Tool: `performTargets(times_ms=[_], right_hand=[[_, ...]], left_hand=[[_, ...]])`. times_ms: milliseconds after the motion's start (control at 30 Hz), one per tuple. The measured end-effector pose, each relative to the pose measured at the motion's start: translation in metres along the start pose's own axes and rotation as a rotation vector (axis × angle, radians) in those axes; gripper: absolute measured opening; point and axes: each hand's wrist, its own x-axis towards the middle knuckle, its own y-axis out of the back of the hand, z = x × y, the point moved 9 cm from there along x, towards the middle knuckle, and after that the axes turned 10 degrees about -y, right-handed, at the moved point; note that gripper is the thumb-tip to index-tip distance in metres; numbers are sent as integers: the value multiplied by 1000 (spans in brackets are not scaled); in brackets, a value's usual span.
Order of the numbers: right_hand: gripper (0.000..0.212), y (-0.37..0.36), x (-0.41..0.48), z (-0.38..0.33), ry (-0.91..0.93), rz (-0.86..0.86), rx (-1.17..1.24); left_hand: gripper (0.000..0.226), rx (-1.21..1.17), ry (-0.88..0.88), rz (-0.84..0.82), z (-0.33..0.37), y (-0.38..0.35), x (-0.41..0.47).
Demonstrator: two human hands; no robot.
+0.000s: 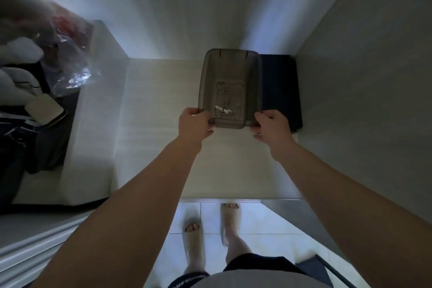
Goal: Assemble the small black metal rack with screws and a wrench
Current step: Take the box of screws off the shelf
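I read this as a home: slippers (191, 245) at six o'clock on a tiled floor (261, 224), heaped clothes (18, 77) and a plastic bag (70, 70) at ten o'clock

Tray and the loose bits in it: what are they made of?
Tray: likely plastic, smoky grey, seemingly translucent with a soft sheen; rounded moulded corners and a slotted rim. Bits: probably bare metal, as they glint bright against the tray floor. They are too small to tell more.

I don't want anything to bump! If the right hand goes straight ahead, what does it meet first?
The right hand grips the near corner of the grey tray, so it meets the tray first and would probably push it toward the back wall; depth is unclear.
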Motion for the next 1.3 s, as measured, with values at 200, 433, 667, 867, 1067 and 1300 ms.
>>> performTargets(times_ms=[200, 433, 667, 867, 1067, 1300], right_hand=[[11, -4, -79, 51, -19, -100, 1], [16, 30, -161, 122, 90, 107, -19], [39, 79, -209, 184, 131, 316, -156], [52, 141, -246, 247, 94, 476, -293], [48, 213, -292, 342, -67, 514, -235], [33, 296, -371, 482, -171, 564, -180]], left_hand=[[16, 85, -47, -95, -3, 61, -36], [9, 396, -100, -259, -18, 114, -69], [12, 693, -151, -523, -51, 104, -110], [15, 839, -163, -788, -92, 57, -169], [22, 997, -217, -1055, -136, -1, -259], [19, 1193, -286, -1259, -227, -57, -392]])
